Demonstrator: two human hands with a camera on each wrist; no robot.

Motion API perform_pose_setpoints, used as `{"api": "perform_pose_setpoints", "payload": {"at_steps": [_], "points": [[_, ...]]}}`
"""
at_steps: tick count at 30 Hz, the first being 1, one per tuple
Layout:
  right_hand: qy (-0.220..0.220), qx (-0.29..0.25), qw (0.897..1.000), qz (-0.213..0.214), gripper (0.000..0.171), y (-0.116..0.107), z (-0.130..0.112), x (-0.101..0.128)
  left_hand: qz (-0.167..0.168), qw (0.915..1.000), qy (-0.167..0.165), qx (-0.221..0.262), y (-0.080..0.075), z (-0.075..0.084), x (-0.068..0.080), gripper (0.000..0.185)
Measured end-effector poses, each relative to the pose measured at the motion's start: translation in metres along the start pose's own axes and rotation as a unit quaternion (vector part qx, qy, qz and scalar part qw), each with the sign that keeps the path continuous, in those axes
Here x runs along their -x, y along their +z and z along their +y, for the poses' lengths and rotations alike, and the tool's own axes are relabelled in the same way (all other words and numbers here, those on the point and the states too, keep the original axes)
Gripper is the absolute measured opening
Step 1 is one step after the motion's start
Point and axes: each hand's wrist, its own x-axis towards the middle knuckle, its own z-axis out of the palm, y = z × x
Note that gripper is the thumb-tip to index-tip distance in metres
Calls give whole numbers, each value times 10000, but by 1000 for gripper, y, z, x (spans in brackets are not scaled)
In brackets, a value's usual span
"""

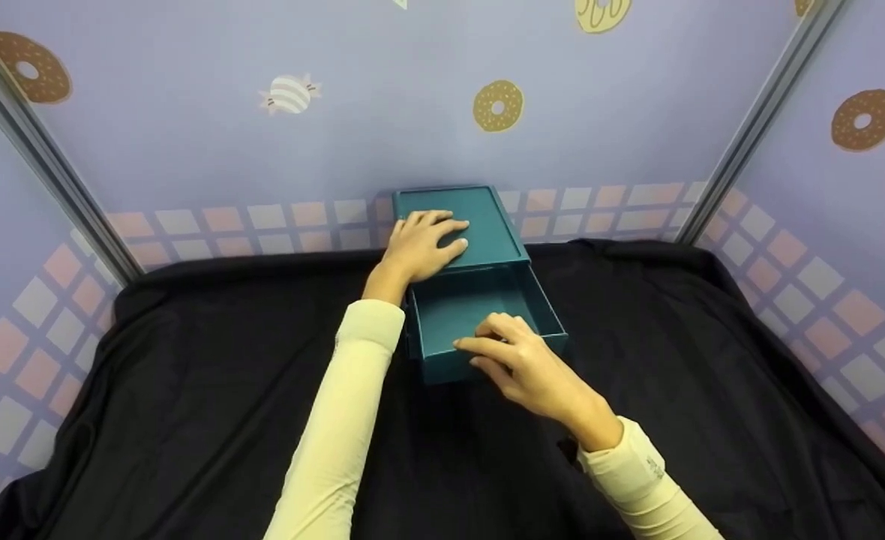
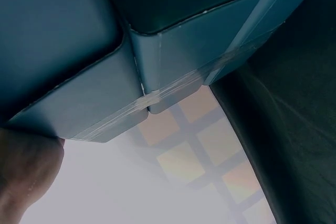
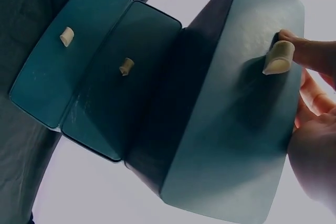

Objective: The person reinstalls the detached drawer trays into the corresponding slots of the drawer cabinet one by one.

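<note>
A teal drawer cabinet [image 1: 472, 206] stands against the back wall, its top drawer [image 1: 454, 311] pulled well out, with only a bare floor showing inside. My left hand [image 1: 420, 247] rests on the cabinet's top with the fingers spread. At the drawer's front, my right hand [image 1: 521, 364] has its fingers bent over the front rim. From the right wrist, a digit of this hand [image 3: 317, 59] presses against the small beige pull [image 3: 279, 59] on the drawer front. Part of that grip is hidden behind the front panel.
Two lower drawers [image 3: 123, 77] are pushed in, each with a small beige pull [image 3: 67, 36]. Clear tape [image 2: 152, 98] runs along the cabinet's side. Black cloth [image 1: 247, 375] covers the table, and patterned walls [image 1: 382, 135] enclose three sides.
</note>
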Motion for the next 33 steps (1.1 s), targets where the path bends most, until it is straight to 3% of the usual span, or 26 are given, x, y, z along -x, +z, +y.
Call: {"api": "perform_pose_setpoints", "payload": {"at_steps": [9, 16, 25, 33], "points": [[-4, 28, 9995, 312, 35, 2, 7, -1, 34, 9999, 99, 18, -1, 1, -1, 53], [137, -138, 9990, 412, 11, 11, 11, -4, 79, 9999, 43, 106, 0, -2, 0, 52], [-65, 21, 9972, 739, 19, 14, 17, 1, 66, 9999, 55, 133, -1, -3, 1, 52], [576, 27, 9948, 842, 17, 10, 19, 4, 35, 9999, 37, 157, 1, -3, 0, 52]]}}
